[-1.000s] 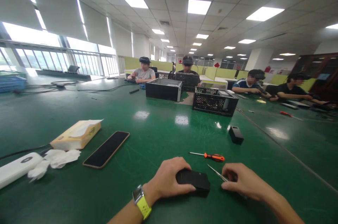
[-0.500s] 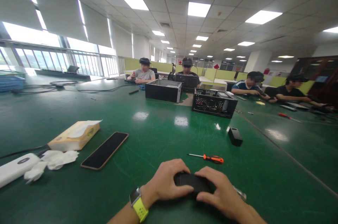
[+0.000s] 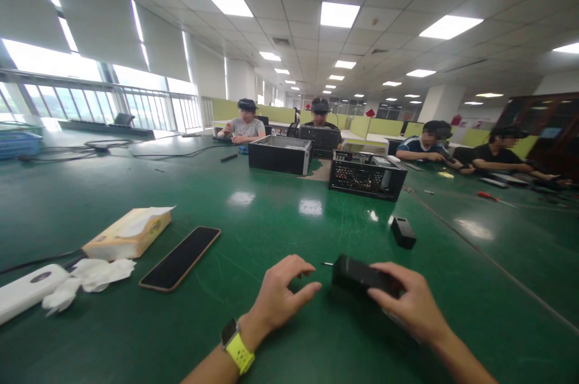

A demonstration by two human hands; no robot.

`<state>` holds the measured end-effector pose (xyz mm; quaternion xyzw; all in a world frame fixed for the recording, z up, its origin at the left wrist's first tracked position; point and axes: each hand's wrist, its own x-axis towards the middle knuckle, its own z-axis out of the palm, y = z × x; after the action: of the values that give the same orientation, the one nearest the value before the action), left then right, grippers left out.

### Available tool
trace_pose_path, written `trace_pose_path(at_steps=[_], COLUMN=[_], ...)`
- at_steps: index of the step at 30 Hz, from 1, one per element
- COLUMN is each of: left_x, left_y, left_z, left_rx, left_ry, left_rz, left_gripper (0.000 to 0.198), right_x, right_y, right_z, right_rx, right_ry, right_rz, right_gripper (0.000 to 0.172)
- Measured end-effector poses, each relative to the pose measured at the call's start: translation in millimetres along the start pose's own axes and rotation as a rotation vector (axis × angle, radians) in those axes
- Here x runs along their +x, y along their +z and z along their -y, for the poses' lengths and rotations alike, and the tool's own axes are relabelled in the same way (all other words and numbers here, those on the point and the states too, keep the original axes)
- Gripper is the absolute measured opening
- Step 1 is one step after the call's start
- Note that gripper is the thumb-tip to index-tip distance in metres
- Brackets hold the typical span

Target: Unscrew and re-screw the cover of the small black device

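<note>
A black oblong, box-like object (image 3: 362, 275) is in my right hand (image 3: 404, 299), gripped at its right end and raised a little over the green table; motion blurs it. My left hand (image 3: 287, 290) is off to the left of it, fingers curved and apart, holding nothing. A watch with a yellow strap (image 3: 238, 352) is on the left wrist. Behind the black object lies a screwdriver (image 3: 326, 263), of which only the shaft tip shows. Farther back at the right stands a smaller black block (image 3: 403, 233).
A phone (image 3: 181, 258), a tissue pack (image 3: 129, 233), crumpled tissues (image 3: 90, 275) and a white device (image 3: 31, 293) lie at the left. Two open computer cases (image 3: 278, 158) (image 3: 366, 178) stand farther back. Several people sit around the table (image 3: 253, 215).
My left hand has let go of the black object and drawn back to the left. My right hand has lifted it and moved it right and away, over the screwdriver.
</note>
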<state>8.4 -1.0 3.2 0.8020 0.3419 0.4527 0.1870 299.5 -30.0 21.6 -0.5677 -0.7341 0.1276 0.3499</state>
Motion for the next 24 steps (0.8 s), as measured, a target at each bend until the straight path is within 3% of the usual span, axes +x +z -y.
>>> trace_pose_path(at_steps=[3,4,7,10,13,17,20,22,24], left_x=[0,0,-1,-2,-3,-4,-4,-4,-5], left_y=[-0.2,0.5,3.5,5.5,5.7,5.1,5.1,5.1,5.2], left_z=[3,4,4,4,5,7,6,5,4], left_rx=[0.029,0.040,0.056,0.054,0.054,0.056,0.057,0.058,0.058], left_ry=[-0.014,-0.017,-0.017,-0.018,-0.028,-0.034,-0.036,-0.037,-0.040], left_rz=[-0.020,-0.012,0.018,0.038,0.050,0.049,0.033,0.023,0.023], left_gripper=[0.023,0.022,0.019,0.015,0.013,0.012,0.013,0.015,0.016], right_x=[9,10,4,-4,-5,0,11,24,40], right_y=[-47,-62,-92,-98,-91,-86,-73,-56,-37], right_z=[-59,-81,-140,-176,-189,-177,-157,-145,-141], right_rx=[-0.194,-0.288,-0.398,-0.363,-0.350,-0.421,-0.519,-0.401,-0.204], right_ry=[0.316,0.452,0.800,0.985,0.997,0.975,0.737,0.537,0.505], right_rz=[-0.522,-0.620,-0.629,-0.603,-0.599,-0.560,-0.652,-0.695,-0.664], right_gripper=[0.068,0.074,0.078,0.072,0.069,0.076,0.095,0.096,0.096])
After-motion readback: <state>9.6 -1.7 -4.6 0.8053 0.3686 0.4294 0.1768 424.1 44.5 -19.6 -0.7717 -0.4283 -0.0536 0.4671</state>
